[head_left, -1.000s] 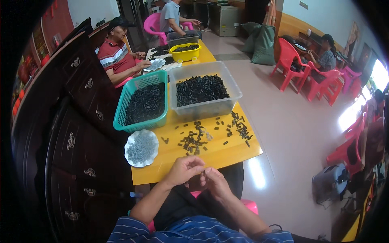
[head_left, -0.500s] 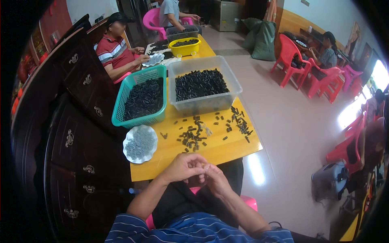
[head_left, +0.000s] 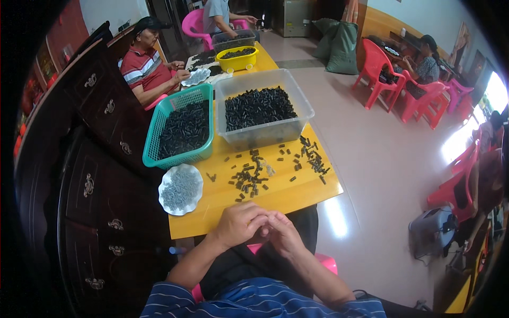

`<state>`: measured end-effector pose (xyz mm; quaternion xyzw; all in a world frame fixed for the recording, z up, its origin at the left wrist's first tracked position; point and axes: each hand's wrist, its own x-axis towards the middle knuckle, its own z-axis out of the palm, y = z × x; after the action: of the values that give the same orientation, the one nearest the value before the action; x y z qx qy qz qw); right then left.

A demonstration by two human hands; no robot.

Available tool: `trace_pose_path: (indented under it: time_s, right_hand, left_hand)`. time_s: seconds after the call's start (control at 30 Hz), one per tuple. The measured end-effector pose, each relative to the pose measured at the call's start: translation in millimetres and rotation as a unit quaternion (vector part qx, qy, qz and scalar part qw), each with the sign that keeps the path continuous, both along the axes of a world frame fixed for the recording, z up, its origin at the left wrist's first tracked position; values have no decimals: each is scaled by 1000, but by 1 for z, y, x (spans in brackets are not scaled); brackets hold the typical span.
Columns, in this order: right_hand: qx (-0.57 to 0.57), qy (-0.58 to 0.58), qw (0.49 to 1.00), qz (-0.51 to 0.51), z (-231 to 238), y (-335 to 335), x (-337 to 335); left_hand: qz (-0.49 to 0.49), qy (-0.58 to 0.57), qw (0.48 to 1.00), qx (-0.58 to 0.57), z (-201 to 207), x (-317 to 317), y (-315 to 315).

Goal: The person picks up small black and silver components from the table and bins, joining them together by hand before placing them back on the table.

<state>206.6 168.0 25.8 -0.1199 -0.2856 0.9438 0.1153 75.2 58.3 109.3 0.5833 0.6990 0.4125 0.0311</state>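
My left hand [head_left: 239, 225] and my right hand [head_left: 282, 233] meet just off the near edge of the yellow table [head_left: 196, 222]. Their fingertips are pinched together, and whatever lies between them is hidden. Closest beyond them is a loose cluster of short dark tube pieces [head_left: 247, 180]. A second group of dark pieces [head_left: 315, 161] lies near the table's right edge. To the left stands a white scalloped plate [head_left: 197, 200] of small grey pieces. A green basket [head_left: 150, 151] and a clear plastic bin [head_left: 265, 139] behind it hold many black pieces.
Farther up the table are a yellow tub [head_left: 236, 63] and another clear bin [head_left: 233, 47]. A person in a red striped shirt [head_left: 140, 71] works on the left; another sits at the far end. Dark drawers [head_left: 85, 180] line the left. Red chairs [head_left: 375, 66] and green sacks [head_left: 343, 50] stand right.
Both hands stay together at the near table edge, with the left fingers curled slightly further over the right fingertips. The whole view has shifted a little.
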Motion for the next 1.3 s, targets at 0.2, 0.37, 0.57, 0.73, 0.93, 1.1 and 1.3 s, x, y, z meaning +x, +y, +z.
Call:
trace_pose_path:
  time_s: [0.2,0.37,0.57,0.73,0.93,1.1,1.3]
  right_hand:
    - [-77,13,997,24,4,2,1]
    - [-95,1,995,17,2,4,2]
    - [-79,-5,997,-11,-3,2,-1]
    - [-89,36,995,-3,10,3,0]
    - [-110,37,993,9,7,4,1]
    - [-111,69,991,21,-2,3,3]
    - [-66,70,995,40,-2,1,4]
  left_hand:
    - [19,35,999,15,9,-2,1]
    - [71,101,991,48,12,-8,3]
    - [20,91,996,0,17,-2,3]
    - [-6,85,996,-1,13,6,7]
    - [-29,-1,999,-16,8,2,9]
    - [-71,-315,942,-96,15,1,6]
    - [-7,-400,910,-107,-4,-19,5]
